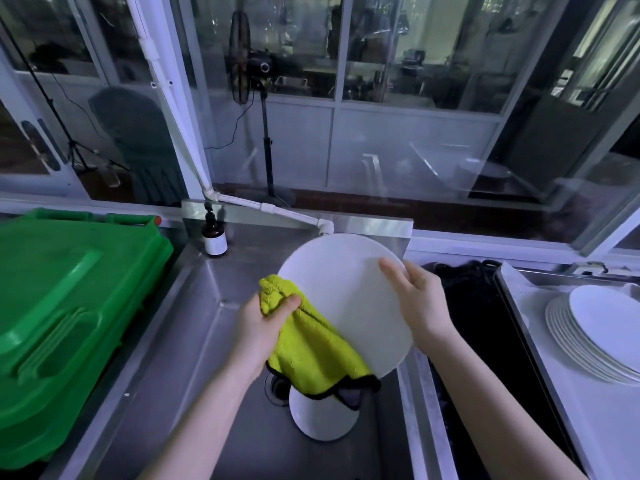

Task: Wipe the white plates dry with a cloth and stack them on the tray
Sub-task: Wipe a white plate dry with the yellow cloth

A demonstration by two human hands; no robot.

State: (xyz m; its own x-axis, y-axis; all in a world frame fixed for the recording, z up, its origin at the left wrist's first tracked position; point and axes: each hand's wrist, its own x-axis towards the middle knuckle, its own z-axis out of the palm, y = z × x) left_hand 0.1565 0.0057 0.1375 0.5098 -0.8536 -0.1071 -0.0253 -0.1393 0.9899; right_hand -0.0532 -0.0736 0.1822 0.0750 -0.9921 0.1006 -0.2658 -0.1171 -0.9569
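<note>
A green bin (69, 306) adjoins the steel sink (207, 341), a brown bottle (215, 239) at its corner.

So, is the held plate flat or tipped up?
Tipped up. The plate faces the camera above the sink; the right hand holds its right rim, the left hand grips the cloth at its lower edge.

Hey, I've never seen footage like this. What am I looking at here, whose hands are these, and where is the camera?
There is no machine. A person wears one camera on the head, and it looks down at their own two hands over a steel sink. The left hand grips a yellow cloth at the edge of a white plate, which the right hand holds by its rim. A second plate lies in the sink below. On the right, a stack of plates sits on a tray. A green bin stands on the left.
</note>
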